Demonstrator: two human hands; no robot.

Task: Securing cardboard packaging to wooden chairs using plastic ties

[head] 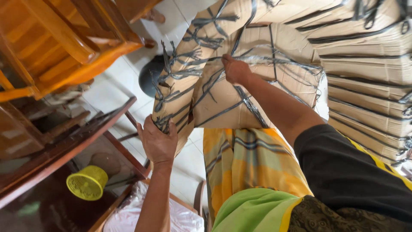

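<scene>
Gripping the brown cardboard parcel bound in black plastic straps (223,103), I am clutching its corner left-handed (158,141) and pinching strapping right-handed (235,71) (seemingly still fully bound).

A large brown cardboard-wrapped package bound with black plastic straps (240,103) fills the upper middle, tilted toward the viewer, its frayed strap ends hanging loose along the left edge. The left hand (158,141) clutches the lower left corner, and the right hand (235,71) pulls on straps near the top. To the right, a stack of flat brown cardboard packages with black straps (369,86) lies close beside it.
</scene>
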